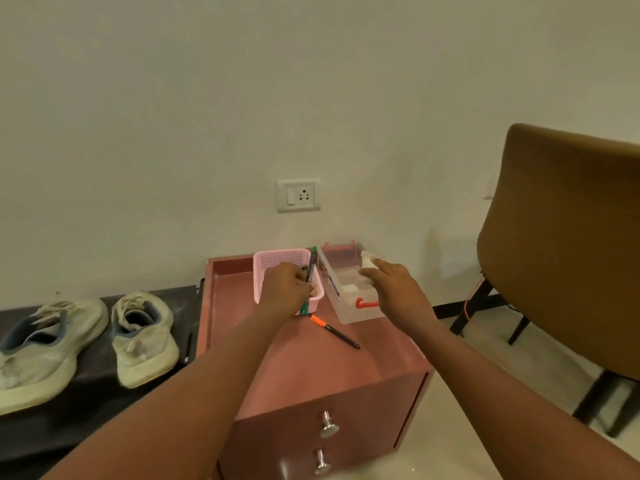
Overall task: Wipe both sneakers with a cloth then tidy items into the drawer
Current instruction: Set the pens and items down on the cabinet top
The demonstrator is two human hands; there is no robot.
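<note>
While the left hand [287, 289] hung over the pink basket [277, 258], its grip was curled round a green marker [311, 268], held nearly upright at the basket's right edge. Just beside the basket stood a clear container [349, 315] with red handles, and the right hand [391, 282] reached across it, fingers stretched toward a white cloth [367, 259] wadded at the far end; whether that grip pinched the cloth or only touched it could not be told. Both boxes sat at the back of a pink cabinet [311, 375] against the wall, and an orange-capped pen [334, 331] lay loose on the cabinet's top, near the container's front corner and between the two forearms. Below, two drawer knobs [328, 426] showed on the closed front. To the left, well apart from the hands, two pale sneakers [145, 341] stood side by side on a dark low surface [86, 410]. A brown chair [561, 254] crowded the right side close to the cabinet, and a wall socket [298, 195] sat above the basket.
</note>
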